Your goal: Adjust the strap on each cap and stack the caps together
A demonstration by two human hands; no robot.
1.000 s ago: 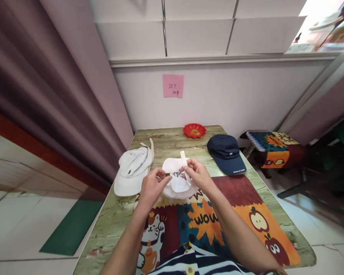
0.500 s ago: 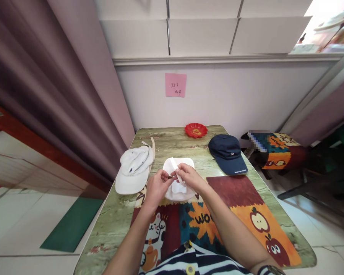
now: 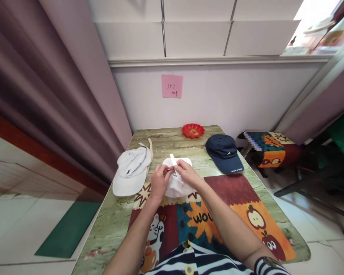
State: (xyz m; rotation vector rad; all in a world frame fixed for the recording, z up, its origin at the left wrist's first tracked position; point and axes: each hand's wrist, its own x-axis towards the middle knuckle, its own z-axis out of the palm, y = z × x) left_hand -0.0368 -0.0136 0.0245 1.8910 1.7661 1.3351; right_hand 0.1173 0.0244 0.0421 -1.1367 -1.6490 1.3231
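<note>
In the middle of the table a white cap (image 3: 176,190) lies under my hands, its pale strap (image 3: 172,159) sticking up between them. My left hand (image 3: 159,180) is pinched at the strap's left side, on a small dark piece that looks like a buckle. With thumb and fingers, my right hand (image 3: 188,174) grips the strap from the right. The fingertips of both hands nearly meet, hiding part of the buckle. To the left lies another white cap (image 3: 131,172) with its strap loose at the back. A navy cap (image 3: 224,152) rests on the right.
A red scalloped dish (image 3: 193,131) stands at the table's far edge by the wall. Under my forearms spreads a colourful mat (image 3: 232,191). A pink note (image 3: 172,86) is stuck on the wall. Right of the table is a stool (image 3: 271,149) with a patterned cover.
The strap's end now stands higher and more upright above my fingers. My hands have shifted slightly and closed in around it. The whole view has moved a little.
</note>
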